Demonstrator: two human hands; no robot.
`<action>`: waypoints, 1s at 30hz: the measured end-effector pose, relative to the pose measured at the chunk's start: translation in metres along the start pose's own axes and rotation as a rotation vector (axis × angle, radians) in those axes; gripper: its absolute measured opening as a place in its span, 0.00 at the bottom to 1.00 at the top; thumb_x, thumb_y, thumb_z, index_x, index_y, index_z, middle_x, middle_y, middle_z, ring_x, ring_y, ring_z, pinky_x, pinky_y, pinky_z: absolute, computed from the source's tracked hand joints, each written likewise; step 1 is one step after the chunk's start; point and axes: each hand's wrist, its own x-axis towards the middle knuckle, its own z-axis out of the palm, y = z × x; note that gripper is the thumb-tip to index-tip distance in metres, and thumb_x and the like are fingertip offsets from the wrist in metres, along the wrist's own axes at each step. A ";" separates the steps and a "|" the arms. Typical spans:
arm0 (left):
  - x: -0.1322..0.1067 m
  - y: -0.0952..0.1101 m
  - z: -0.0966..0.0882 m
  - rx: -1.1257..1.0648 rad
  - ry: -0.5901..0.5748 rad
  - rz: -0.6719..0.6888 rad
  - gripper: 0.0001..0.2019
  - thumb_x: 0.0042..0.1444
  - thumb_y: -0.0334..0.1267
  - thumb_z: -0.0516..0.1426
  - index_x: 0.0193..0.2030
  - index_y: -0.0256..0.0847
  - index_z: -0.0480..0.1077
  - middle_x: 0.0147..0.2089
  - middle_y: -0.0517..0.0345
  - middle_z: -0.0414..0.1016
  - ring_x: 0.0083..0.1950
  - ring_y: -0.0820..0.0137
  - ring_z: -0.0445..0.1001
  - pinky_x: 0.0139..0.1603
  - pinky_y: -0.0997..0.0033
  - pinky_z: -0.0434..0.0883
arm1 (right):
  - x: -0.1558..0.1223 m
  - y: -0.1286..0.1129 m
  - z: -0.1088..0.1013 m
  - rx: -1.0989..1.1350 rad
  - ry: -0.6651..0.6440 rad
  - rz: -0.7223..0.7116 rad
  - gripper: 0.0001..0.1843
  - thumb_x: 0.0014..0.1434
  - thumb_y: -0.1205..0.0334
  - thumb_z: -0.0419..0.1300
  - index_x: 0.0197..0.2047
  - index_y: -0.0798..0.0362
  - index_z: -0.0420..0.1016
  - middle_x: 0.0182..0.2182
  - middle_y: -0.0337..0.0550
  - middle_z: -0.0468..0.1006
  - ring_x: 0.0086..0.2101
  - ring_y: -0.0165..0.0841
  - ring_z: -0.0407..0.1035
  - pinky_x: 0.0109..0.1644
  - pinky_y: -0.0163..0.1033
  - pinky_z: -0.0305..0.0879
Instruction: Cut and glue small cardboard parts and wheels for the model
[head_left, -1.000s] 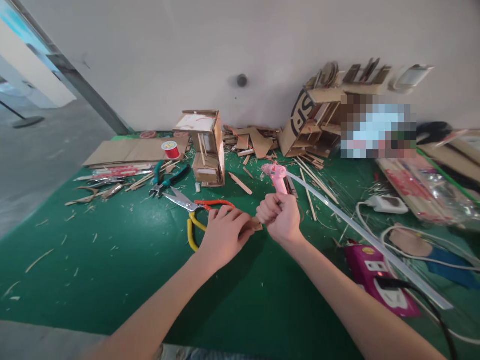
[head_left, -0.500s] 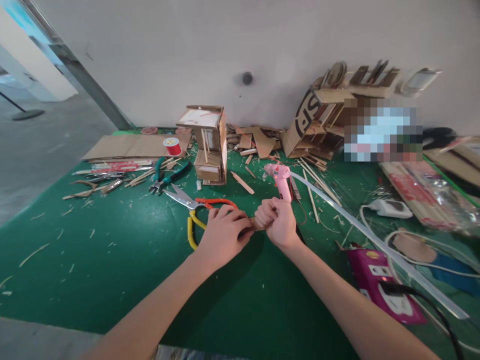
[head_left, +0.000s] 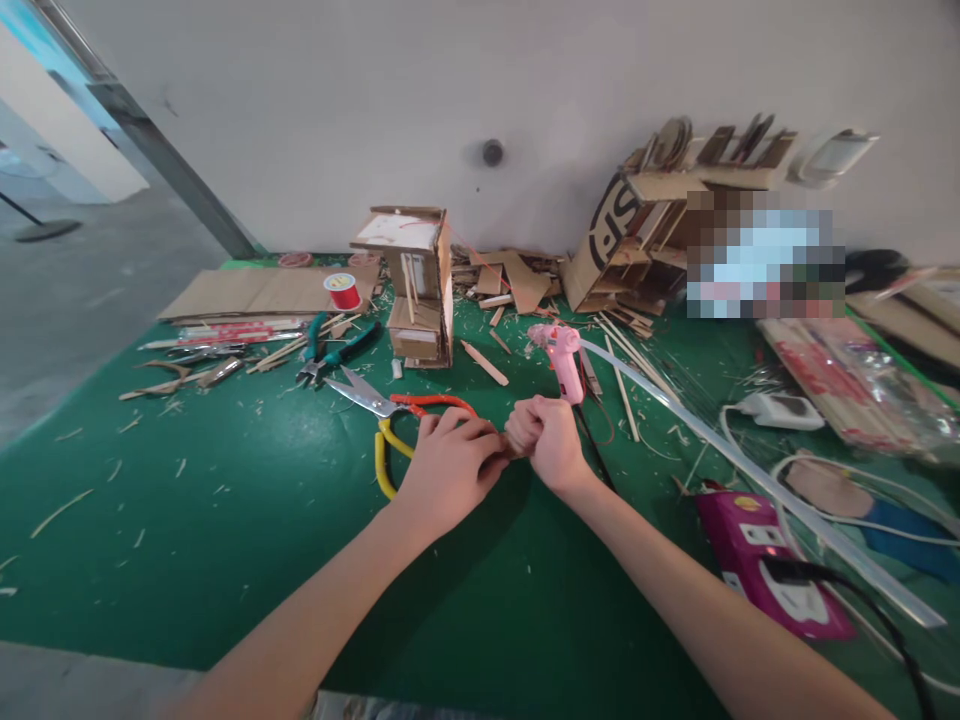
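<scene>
My right hand [head_left: 553,442] is a closed fist round the handle of a pink glue gun [head_left: 559,352], whose nozzle points up and away to the left. A long translucent glue stick [head_left: 750,480] runs out of its back to the right, across the mat. My left hand [head_left: 450,465] lies on the green mat [head_left: 225,520] with its fingers curled over a small brown cardboard piece [head_left: 507,450]. Only the piece's edge shows, between the two hands. The hands touch at the knuckles.
Red-and-yellow scissors [head_left: 390,412] lie just left of my left hand. Behind are a cardboard model [head_left: 416,285], teal pliers [head_left: 337,352], a red thread spool [head_left: 343,293], sticks and scraps. A purple power strip [head_left: 757,560], cables and a white adapter [head_left: 772,408] lie to the right.
My right hand with the glue gun has shifted a little left until it meets my left hand, covering most of the brown piece. My left hand has stayed in place.
</scene>
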 end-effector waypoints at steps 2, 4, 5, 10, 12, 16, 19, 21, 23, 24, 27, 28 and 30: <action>0.000 0.000 0.000 -0.006 -0.001 -0.003 0.08 0.62 0.41 0.56 0.42 0.46 0.76 0.46 0.58 0.79 0.51 0.59 0.66 0.46 0.56 0.58 | 0.001 0.000 0.000 -0.015 -0.004 0.016 0.20 0.52 0.59 0.49 0.12 0.47 0.48 0.11 0.28 0.43 0.15 0.25 0.37 0.20 0.37 0.32; 0.000 0.000 0.000 -0.007 -0.001 -0.008 0.08 0.61 0.41 0.56 0.41 0.46 0.75 0.46 0.57 0.79 0.51 0.58 0.66 0.47 0.55 0.59 | 0.001 0.000 0.000 -0.022 -0.012 0.021 0.21 0.53 0.58 0.49 0.12 0.47 0.48 0.11 0.29 0.43 0.15 0.25 0.37 0.21 0.37 0.33; 0.000 0.000 0.000 -0.004 0.000 -0.012 0.07 0.61 0.41 0.56 0.41 0.45 0.75 0.46 0.57 0.79 0.51 0.58 0.66 0.47 0.55 0.59 | 0.000 0.000 0.000 -0.024 -0.017 0.021 0.21 0.53 0.57 0.49 0.12 0.47 0.48 0.11 0.29 0.43 0.15 0.25 0.37 0.21 0.37 0.33; -0.001 0.001 0.002 0.036 0.010 -0.059 0.11 0.58 0.42 0.57 0.46 0.42 0.72 0.50 0.52 0.75 0.54 0.56 0.65 0.49 0.54 0.61 | 0.000 0.000 -0.001 -0.027 -0.039 0.015 0.23 0.55 0.55 0.49 0.12 0.47 0.47 0.11 0.29 0.43 0.16 0.25 0.37 0.21 0.37 0.34; -0.002 0.001 0.003 0.052 0.022 -0.070 0.13 0.58 0.43 0.58 0.47 0.41 0.72 0.52 0.50 0.73 0.55 0.54 0.65 0.50 0.53 0.62 | 0.001 0.001 -0.003 -0.015 -0.035 0.009 0.25 0.57 0.52 0.49 0.13 0.47 0.46 0.12 0.28 0.42 0.16 0.26 0.37 0.21 0.36 0.35; 0.000 0.001 0.005 0.021 0.044 -0.079 0.11 0.56 0.42 0.59 0.44 0.39 0.70 0.48 0.50 0.73 0.53 0.54 0.67 0.50 0.52 0.63 | 0.000 -0.005 -0.008 -0.126 -0.051 -0.088 0.29 0.63 0.43 0.46 0.15 0.48 0.48 0.14 0.30 0.47 0.17 0.27 0.43 0.21 0.36 0.44; 0.003 -0.002 0.005 -0.089 0.071 -0.156 0.07 0.56 0.38 0.58 0.40 0.39 0.67 0.39 0.53 0.74 0.46 0.57 0.70 0.46 0.53 0.66 | -0.007 -0.020 -0.009 -0.529 -0.115 -0.312 0.28 0.67 0.45 0.44 0.18 0.49 0.57 0.21 0.38 0.62 0.25 0.31 0.58 0.32 0.39 0.58; 0.005 -0.006 0.005 -0.240 0.105 -0.228 0.06 0.58 0.35 0.55 0.42 0.40 0.65 0.37 0.55 0.74 0.40 0.62 0.72 0.42 0.57 0.69 | -0.013 -0.032 -0.008 -0.833 -0.131 -0.456 0.24 0.69 0.51 0.44 0.25 0.51 0.65 0.29 0.42 0.68 0.33 0.34 0.63 0.40 0.41 0.60; 0.006 -0.010 0.003 -0.407 0.173 -0.278 0.11 0.59 0.33 0.53 0.49 0.40 0.64 0.40 0.55 0.76 0.38 0.66 0.74 0.39 0.62 0.71 | -0.020 -0.041 -0.006 -1.033 -0.133 -0.488 0.18 0.70 0.56 0.44 0.34 0.51 0.70 0.31 0.43 0.70 0.34 0.35 0.66 0.41 0.42 0.62; 0.006 -0.012 0.002 -0.464 0.221 -0.286 0.13 0.60 0.31 0.53 0.52 0.40 0.64 0.43 0.53 0.76 0.39 0.67 0.75 0.40 0.63 0.72 | -0.023 -0.043 -0.006 -1.095 -0.133 -0.473 0.16 0.70 0.58 0.44 0.39 0.51 0.71 0.31 0.43 0.71 0.34 0.35 0.67 0.41 0.41 0.63; 0.007 -0.017 0.000 -0.505 0.346 -0.304 0.14 0.61 0.31 0.52 0.53 0.42 0.66 0.48 0.51 0.76 0.45 0.66 0.77 0.45 0.62 0.74 | -0.031 -0.038 -0.009 -1.274 -0.113 -0.470 0.14 0.70 0.62 0.45 0.50 0.52 0.70 0.35 0.46 0.75 0.35 0.36 0.71 0.41 0.42 0.66; 0.007 -0.018 -0.001 -0.508 0.364 -0.324 0.12 0.62 0.32 0.52 0.51 0.41 0.67 0.47 0.51 0.77 0.45 0.66 0.77 0.45 0.61 0.74 | -0.033 -0.033 -0.011 -1.366 -0.112 -0.503 0.15 0.69 0.63 0.46 0.53 0.53 0.69 0.37 0.48 0.76 0.37 0.38 0.71 0.42 0.43 0.67; 0.006 -0.017 -0.002 -0.503 0.358 -0.374 0.08 0.63 0.35 0.51 0.48 0.40 0.65 0.42 0.51 0.78 0.42 0.65 0.79 0.41 0.62 0.76 | -0.035 -0.022 -0.015 -1.579 -0.137 -0.577 0.17 0.70 0.65 0.45 0.56 0.57 0.68 0.37 0.52 0.75 0.38 0.41 0.71 0.42 0.45 0.67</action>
